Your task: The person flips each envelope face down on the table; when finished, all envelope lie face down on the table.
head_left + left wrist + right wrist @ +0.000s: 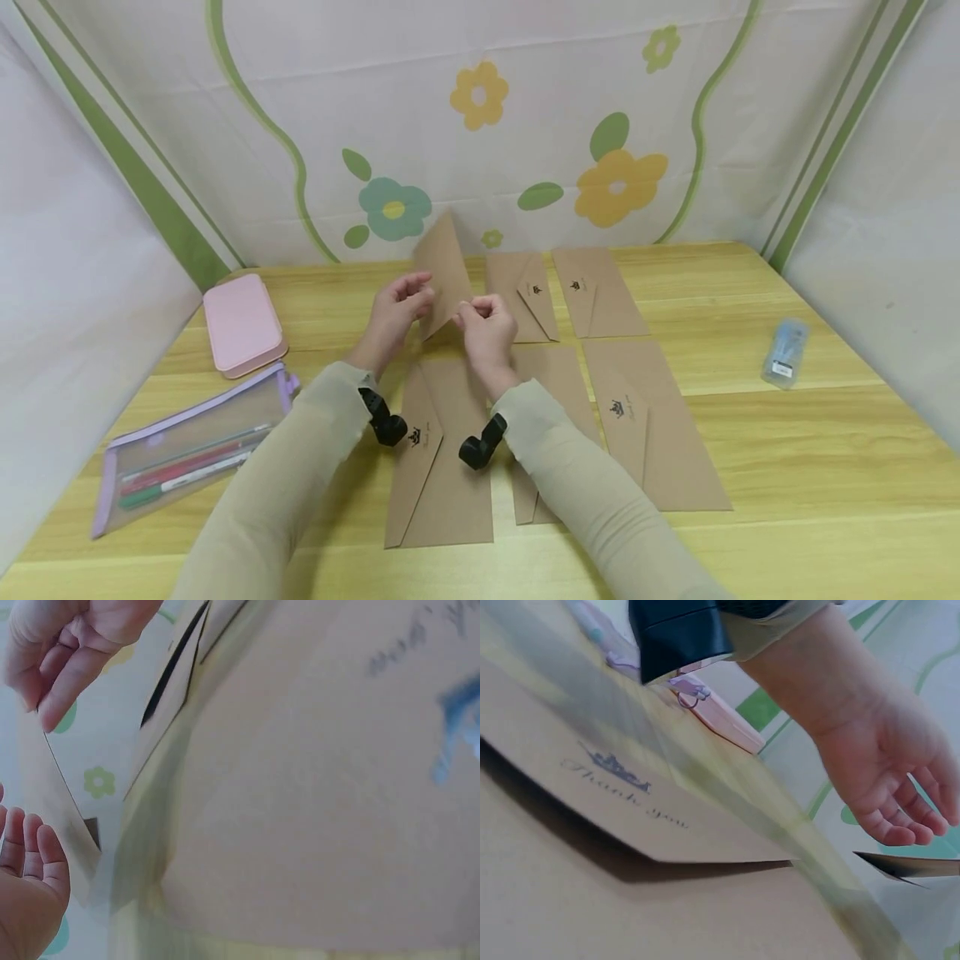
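Note:
A brown kraft envelope [444,262] stands raised and tilted above the far left part of the table. My right hand [489,335] pinches its near edge between thumb and fingers, a grip also visible in the left wrist view. Beside the envelope's left face is my left hand [392,321], its fingers loosely bent; in the right wrist view that hand [892,765] holds nothing. Below my wrists lie a near-left envelope [457,467] with a crown and "Thank you" print and a near-middle envelope [551,383], partly hidden by my right arm.
More envelopes lie flat: far-middle [506,287], far-right [611,296] and near-right [678,433]. A pink case [242,321] and a mesh pouch with pens [187,467] sit left. A small translucent box [786,354] lies right. A flowered curtain [300,67] hangs behind.

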`<action>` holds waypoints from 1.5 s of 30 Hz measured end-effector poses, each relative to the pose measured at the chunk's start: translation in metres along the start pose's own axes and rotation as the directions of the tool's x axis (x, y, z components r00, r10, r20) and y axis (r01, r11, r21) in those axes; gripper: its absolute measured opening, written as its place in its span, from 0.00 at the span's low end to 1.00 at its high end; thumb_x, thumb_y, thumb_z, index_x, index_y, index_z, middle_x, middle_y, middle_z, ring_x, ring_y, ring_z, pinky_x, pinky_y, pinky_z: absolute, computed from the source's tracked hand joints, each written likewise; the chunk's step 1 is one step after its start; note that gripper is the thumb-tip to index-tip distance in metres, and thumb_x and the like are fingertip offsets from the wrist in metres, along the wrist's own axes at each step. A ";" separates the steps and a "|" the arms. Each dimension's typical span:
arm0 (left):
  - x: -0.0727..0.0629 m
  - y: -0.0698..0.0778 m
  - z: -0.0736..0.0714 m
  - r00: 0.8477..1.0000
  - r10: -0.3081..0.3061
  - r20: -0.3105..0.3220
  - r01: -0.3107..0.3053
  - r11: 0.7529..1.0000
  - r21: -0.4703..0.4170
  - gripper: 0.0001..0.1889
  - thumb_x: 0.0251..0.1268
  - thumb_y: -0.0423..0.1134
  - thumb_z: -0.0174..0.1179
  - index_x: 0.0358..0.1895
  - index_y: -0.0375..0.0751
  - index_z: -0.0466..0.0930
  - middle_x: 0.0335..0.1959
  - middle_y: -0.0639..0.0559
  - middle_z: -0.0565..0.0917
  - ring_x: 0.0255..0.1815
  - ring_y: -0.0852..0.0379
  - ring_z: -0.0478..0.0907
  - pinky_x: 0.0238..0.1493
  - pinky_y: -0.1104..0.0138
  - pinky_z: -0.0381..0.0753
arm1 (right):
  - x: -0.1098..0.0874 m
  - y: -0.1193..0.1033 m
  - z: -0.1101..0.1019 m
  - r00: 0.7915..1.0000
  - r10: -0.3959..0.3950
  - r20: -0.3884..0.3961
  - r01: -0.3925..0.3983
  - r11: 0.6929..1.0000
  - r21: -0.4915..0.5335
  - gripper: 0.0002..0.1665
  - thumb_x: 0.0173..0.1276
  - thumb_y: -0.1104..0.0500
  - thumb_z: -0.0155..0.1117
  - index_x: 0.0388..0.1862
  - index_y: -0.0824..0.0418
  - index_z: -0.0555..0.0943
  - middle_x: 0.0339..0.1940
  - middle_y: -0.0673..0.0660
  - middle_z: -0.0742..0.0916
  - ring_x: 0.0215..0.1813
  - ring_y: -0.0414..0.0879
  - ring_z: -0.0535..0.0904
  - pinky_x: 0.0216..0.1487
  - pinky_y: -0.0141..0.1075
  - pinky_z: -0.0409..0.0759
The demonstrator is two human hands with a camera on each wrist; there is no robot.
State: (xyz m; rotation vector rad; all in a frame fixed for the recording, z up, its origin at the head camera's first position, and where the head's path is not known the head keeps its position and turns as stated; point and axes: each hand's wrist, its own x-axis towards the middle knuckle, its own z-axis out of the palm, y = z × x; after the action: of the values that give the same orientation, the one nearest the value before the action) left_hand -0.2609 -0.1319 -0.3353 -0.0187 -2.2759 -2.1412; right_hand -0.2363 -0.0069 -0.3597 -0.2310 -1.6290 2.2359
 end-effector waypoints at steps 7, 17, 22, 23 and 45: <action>-0.004 -0.006 -0.006 0.999 0.020 -0.032 -0.019 1.000 0.013 0.19 0.63 0.30 0.55 0.58 0.34 0.73 0.36 0.55 0.74 0.35 0.63 0.72 0.43 0.67 0.76 | 0.000 -0.001 -0.002 0.994 0.112 -0.016 -0.109 0.986 0.122 0.11 0.54 0.74 0.61 0.26 0.61 0.71 0.23 0.52 0.74 0.25 0.39 0.76 0.35 0.33 0.83; -0.005 -0.019 -0.015 0.995 -0.005 -0.099 -0.001 0.998 -0.057 0.20 0.62 0.27 0.53 0.58 0.30 0.71 0.39 0.55 0.74 0.37 0.65 0.72 0.42 0.69 0.74 | -0.001 0.000 -0.004 0.989 0.148 -0.015 -0.142 0.968 0.206 0.11 0.55 0.75 0.59 0.26 0.62 0.70 0.25 0.52 0.73 0.28 0.41 0.76 0.40 0.35 0.83; -0.006 -0.025 -0.018 0.994 -0.028 -0.104 0.021 0.998 -0.067 0.20 0.61 0.25 0.51 0.59 0.31 0.70 0.46 0.50 0.73 0.40 0.63 0.71 0.40 0.74 0.75 | -0.002 -0.003 -0.003 0.987 0.160 -0.017 -0.151 0.954 0.260 0.12 0.54 0.76 0.57 0.25 0.62 0.69 0.26 0.53 0.72 0.28 0.41 0.73 0.42 0.36 0.82; -0.006 -0.025 -0.018 0.994 -0.035 -0.101 0.028 0.997 -0.066 0.21 0.61 0.25 0.51 0.59 0.31 0.70 0.47 0.50 0.73 0.40 0.63 0.71 0.40 0.74 0.75 | -0.002 -0.003 -0.003 0.986 0.165 -0.017 -0.154 0.951 0.269 0.12 0.54 0.77 0.57 0.25 0.62 0.69 0.26 0.53 0.72 0.28 0.41 0.72 0.42 0.37 0.82; -0.003 -0.026 -0.025 0.991 -0.091 -0.102 0.083 0.993 -0.085 0.22 0.62 0.24 0.52 0.61 0.32 0.69 0.40 0.55 0.74 0.43 0.63 0.72 0.39 0.79 0.74 | 0.019 -0.003 -0.031 0.896 0.293 0.333 -0.224 0.947 -0.230 0.47 0.56 0.75 0.61 0.73 0.58 0.54 0.23 0.50 0.72 0.25 0.39 0.78 0.39 0.31 0.82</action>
State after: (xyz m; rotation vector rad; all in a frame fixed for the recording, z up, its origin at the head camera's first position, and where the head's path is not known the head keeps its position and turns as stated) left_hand -0.2585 -0.1589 -0.3601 0.1926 -2.1706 -2.2160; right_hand -0.2424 0.0282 -0.3656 -0.0875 -2.1199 2.4341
